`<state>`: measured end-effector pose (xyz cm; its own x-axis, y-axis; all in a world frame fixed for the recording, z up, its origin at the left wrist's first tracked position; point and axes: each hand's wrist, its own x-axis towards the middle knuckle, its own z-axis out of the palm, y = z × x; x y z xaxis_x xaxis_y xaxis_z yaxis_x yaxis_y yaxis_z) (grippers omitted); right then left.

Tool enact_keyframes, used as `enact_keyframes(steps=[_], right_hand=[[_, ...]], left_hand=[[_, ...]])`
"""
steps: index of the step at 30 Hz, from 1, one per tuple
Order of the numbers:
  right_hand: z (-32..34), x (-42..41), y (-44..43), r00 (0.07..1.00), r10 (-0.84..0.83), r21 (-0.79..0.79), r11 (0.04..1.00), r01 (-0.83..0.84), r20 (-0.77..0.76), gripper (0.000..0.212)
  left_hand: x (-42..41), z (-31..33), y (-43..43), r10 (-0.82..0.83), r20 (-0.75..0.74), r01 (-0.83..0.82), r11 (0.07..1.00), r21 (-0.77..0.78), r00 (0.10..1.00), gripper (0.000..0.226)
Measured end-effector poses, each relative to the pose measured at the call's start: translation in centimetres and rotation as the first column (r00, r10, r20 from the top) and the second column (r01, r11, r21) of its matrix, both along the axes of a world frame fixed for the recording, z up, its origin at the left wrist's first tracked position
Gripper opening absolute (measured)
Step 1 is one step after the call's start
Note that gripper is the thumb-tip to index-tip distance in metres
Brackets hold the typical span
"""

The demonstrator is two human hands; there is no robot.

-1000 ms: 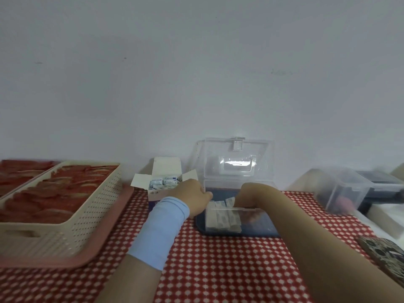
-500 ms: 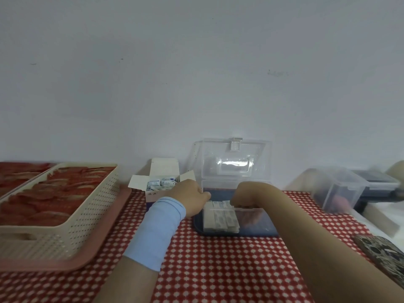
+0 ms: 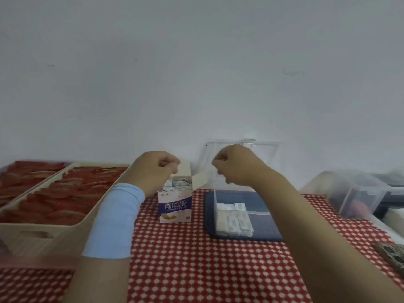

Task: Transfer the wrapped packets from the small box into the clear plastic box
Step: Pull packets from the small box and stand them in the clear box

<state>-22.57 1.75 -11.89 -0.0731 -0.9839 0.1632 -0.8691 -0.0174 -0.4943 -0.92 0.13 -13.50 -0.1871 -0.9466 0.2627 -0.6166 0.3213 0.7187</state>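
l hand (image 3: 155,171) over small box (image 3: 176,206), r hand (image 3: 237,167) over clear box (image 3: 266,226); curled, hold unclear

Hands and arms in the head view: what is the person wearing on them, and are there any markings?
The left hand and the right hand are bare, with no gloves, rings or watch showing. A light blue band wraps the left wrist and lower forearm. It is plain, with no markings. The right arm is uncovered as far as the frame edge.
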Motion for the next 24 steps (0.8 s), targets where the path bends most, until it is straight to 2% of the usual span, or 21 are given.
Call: enact_keyframes(steps=[2,6,8,9,12,18,22,24], right_hand=[[-0.1,2.5,0.2,0.988,0.154,-0.076,0.986,-0.151,0.029,0.022],[-1.6,5.3,-0.9,0.969,0.241,-0.090,0.966,-0.244,-0.044,0.024],[-2.3,6.3,-1.8,0.970,0.216,-0.075,0.971,-0.225,-0.114,0.024],[-2.7,6.6,-2.0,0.968,0.204,-0.066,0.974,-0.215,-0.150,0.023],[-3.6,7.2,-3.1,0.961,0.183,-0.047,0.979,-0.196,-0.206,0.023],[-4.3,7.5,-4.8,0.939,0.134,-0.004,0.990,-0.143,-0.318,0.017],[-4.3,7.5,-5.2,0.911,0.148,0.046,0.989,-0.142,-0.385,0.017],[-4.3,7.5,-5.3,0.894,0.140,0.026,0.990,-0.142,-0.425,0.016]], left_hand=[[1.9,-0.9,-0.8,0.036,0.104,-0.037,0.999,0.012,0.994,0.017],[3.5,-2.4,-1.0,-0.029,0.306,-0.008,0.993,0.118,0.952,0.090],[3.3,-2.9,-1.2,-0.049,0.376,0.004,0.993,0.121,0.925,0.114],[3.0,-3.1,-1.2,-0.059,0.410,0.010,0.993,0.120,0.910,0.112],[2.6,-3.6,-1.5,-0.052,0.382,0.011,0.994,0.108,0.923,0.085],[2.6,-3.6,-2.2,-0.045,0.373,0.025,0.998,0.058,0.927,0.077],[2.0,-3.4,-2.4,-0.004,0.222,0.010,1.000,-0.025,0.975,0.041],[1.7,-3.5,-2.5,0.015,0.193,-0.003,0.998,-0.065,0.981,0.030]])
